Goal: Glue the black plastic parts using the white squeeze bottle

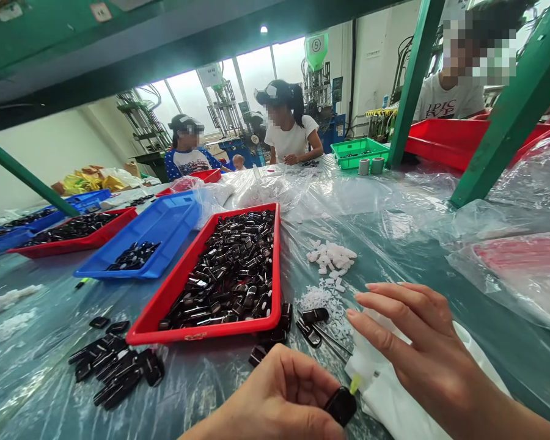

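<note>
Glossy black plastic piece [341, 406] pinched at a factory worktable, a yellow-green tip [355, 384] touching it

The piece sits in the narrow grip of the left hand [275, 397], at the lower edge of the view. The right hand [421, 342] hovers over a white cloth [394, 391], its fingers [394, 305] spread; whether they grip anything cannot be told. The tip pokes from the white folds. Loose black pieces [114, 366] lie on plastic sheeting [394, 208] beside a heaped red tray [201, 333] and a blue tray [137, 269]. White plastic bits [332, 256] lie nearby. Two seated co-workers [238, 134] face each other across the table.
</note>
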Available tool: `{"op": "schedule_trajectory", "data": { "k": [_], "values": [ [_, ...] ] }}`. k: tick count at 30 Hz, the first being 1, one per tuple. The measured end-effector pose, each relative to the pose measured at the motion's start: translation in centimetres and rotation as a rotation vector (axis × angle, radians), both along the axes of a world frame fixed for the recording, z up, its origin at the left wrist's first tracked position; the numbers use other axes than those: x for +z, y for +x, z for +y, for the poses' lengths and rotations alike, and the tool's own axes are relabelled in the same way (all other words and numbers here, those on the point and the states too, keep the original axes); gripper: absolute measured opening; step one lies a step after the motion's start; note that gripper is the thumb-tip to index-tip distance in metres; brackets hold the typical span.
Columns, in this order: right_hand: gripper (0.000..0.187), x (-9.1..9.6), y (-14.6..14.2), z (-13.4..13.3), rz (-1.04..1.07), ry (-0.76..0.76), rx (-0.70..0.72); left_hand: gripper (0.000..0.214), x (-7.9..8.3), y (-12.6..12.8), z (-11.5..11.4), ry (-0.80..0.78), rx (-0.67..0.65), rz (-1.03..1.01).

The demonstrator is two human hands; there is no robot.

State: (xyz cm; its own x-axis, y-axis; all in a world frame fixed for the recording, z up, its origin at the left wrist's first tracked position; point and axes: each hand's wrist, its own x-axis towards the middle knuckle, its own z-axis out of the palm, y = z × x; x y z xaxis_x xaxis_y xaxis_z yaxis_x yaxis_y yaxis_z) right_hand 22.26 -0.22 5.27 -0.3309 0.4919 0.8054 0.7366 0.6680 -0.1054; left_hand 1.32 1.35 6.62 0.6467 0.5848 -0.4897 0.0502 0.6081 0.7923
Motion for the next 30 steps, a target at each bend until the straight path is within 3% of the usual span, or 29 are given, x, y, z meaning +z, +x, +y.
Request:
{"op": "schedule_trajectory", "data": {
  "k": [15, 30],
  "values": [
    [0.034, -0.1, 0.0, 0.0, 0.019, 0.007, -0.042, 0.032, 0.0, -0.4, 0.1, 0.022, -0.038, 0.031],
    [0.033, 0.0, -0.2, 0.0, 0.042, 0.027, -0.116, 0.041, -1.0, -0.5, 0.2, -0.043, 0.118, -0.072]
  ]
}}
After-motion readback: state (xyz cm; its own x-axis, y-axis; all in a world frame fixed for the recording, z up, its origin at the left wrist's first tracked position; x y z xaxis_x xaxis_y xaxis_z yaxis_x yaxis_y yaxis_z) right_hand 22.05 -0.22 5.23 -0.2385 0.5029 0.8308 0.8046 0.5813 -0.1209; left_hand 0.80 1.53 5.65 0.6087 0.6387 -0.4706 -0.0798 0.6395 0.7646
